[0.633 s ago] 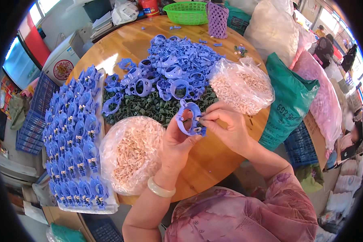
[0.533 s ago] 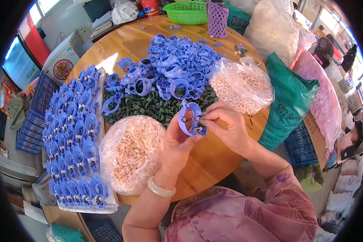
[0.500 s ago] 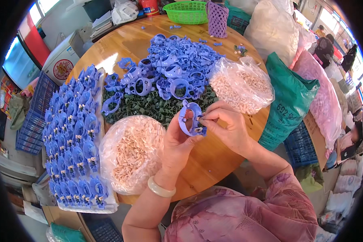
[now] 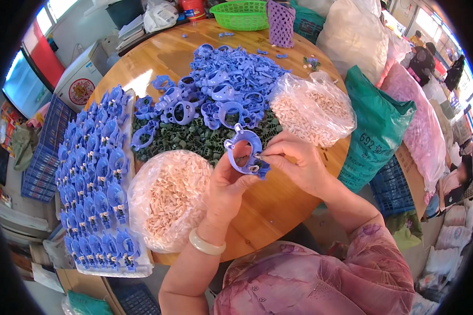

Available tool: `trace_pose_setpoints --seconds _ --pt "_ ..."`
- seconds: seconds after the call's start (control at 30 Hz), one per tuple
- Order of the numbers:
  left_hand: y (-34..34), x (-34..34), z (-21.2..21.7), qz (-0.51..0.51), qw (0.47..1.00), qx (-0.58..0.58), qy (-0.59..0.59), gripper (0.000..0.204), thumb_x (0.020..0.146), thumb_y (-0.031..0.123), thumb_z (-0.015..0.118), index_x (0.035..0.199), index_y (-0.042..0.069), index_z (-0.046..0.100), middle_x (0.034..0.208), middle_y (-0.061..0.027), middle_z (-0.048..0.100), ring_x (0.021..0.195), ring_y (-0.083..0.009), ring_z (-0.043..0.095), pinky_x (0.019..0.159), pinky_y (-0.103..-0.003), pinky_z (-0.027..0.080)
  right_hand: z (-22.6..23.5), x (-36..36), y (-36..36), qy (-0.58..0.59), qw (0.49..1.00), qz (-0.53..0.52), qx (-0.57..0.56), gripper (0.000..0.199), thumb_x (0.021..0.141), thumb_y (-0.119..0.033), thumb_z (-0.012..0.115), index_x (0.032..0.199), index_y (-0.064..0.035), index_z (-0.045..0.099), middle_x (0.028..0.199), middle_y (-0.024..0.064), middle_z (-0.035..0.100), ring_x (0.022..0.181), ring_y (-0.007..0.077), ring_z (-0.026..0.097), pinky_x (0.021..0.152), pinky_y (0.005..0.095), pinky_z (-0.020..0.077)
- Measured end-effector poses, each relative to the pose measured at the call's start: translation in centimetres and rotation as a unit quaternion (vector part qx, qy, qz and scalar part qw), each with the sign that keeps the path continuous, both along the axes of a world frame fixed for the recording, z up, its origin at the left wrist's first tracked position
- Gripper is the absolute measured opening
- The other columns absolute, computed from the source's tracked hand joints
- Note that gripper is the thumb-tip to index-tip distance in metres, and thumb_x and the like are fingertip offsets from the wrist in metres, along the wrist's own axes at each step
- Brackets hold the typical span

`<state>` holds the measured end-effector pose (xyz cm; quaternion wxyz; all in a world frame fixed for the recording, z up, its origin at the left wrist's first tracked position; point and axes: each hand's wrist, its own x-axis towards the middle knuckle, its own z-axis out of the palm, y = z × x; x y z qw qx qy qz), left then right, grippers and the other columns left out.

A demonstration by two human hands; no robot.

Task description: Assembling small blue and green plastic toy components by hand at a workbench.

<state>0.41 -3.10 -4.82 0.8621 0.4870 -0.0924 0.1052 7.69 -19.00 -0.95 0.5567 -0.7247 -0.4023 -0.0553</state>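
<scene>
My left hand (image 4: 227,184) grips a blue plastic ring-shaped part (image 4: 253,140) from below, its round opening turned up toward me. At the ring's right side my right hand (image 4: 295,160) pinches with thumb and forefinger; a small pale piece seems to be between the tips, too small to name. Just beyond my hands lie dark green plastic pieces (image 4: 194,140), with a heap of similar blue parts (image 4: 236,73) on and behind them. A clear bag of small cream-coloured pieces (image 4: 171,202) stands left of my left wrist, and another such bag (image 4: 315,110) lies beyond my right hand.
On the round wooden table (image 4: 268,210), a white board (image 4: 142,268) at the left carries rows of blue assembled parts (image 4: 97,178). A green basket (image 4: 240,17) and a purple woven holder (image 4: 280,26) stand at the far edge. Large sacks, one green (image 4: 373,121), crowd the right.
The blue ring has turned so its opening faces me more, and both hands have shifted slightly left. My right fingers stay at its right side.
</scene>
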Motion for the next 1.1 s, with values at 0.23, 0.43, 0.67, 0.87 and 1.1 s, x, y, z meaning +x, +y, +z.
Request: trace_pose_setpoints --seconds 0.23,0.43,0.67,0.87,1.1 --pt "0.4 0.2 -0.1 -0.016 0.999 -0.04 0.028 0.063 0.074 -0.003 0.066 0.132 0.002 0.04 0.122 -0.0073 0.052 0.107 -0.018 0.054 0.085 -0.031 0.049 0.4 0.1 -0.3 0.073 0.997 0.031 0.009 0.007 0.078 -0.001 0.065 0.084 -0.0006 0.062 0.078 0.0061 0.056 0.066 0.0146 0.057 0.056 0.0249 0.0441" --pt "0.2 0.0 0.2 -0.027 0.999 -0.029 0.017 0.062 0.076 -0.01 0.061 0.133 0.002 0.039 0.122 -0.0067 0.05 0.108 -0.0165 0.052 0.09 -0.03 0.046 0.4 -0.4 0.0 0.039 0.999 -0.007 -0.02 0.006 0.078 -0.003 0.065 0.083 -0.0025 0.062 0.077 0.0058 0.056 0.065 0.0165 0.057 0.055 0.0268 0.044" --pt "0.3 -0.1 0.0 0.008 0.999 -0.006 0.03 0.066 0.071 0.0 0.071 0.131 0.003 0.042 0.123 -0.0084 0.053 0.109 -0.0183 0.053 0.089 -0.03 0.047 1.2 -0.1 0.1 -0.213 0.972 -0.041 -0.094 0.007 0.075 -0.003 0.064 0.079 -0.0047 0.059 0.075 0.0065 0.054 0.065 0.0252 0.056 0.055 0.0303 0.0446" --pt "0.4 0.1 -0.1 -0.009 0.999 0.0 0.039 0.064 0.074 0.006 0.071 0.13 0.001 0.043 0.121 -0.0079 0.054 0.107 -0.0183 0.054 0.088 -0.031 0.048 0.5 0.3 -0.2 -0.081 0.993 0.0 -0.081 0.007 0.076 -0.005 0.064 0.081 -0.0072 0.06 0.073 0.0054 0.055 0.065 0.0207 0.058 0.054 0.0276 0.0427" --pt "0.8 0.4 0.6 -0.116 0.989 -0.068 0.06 0.06 0.078 0.01 0.067 0.131 0.001 0.041 0.116 -0.01 0.056 0.102 -0.0217 0.058 0.087 -0.034 0.048 1.3 2.3 -1.2 0.193 0.98 0.009 -0.047 0.018 0.084 -0.007 0.062 0.1 -0.0022 0.058 0.085 0.0007 0.06 0.075 0.0072 0.057 0.06 0.0216 0.0453"
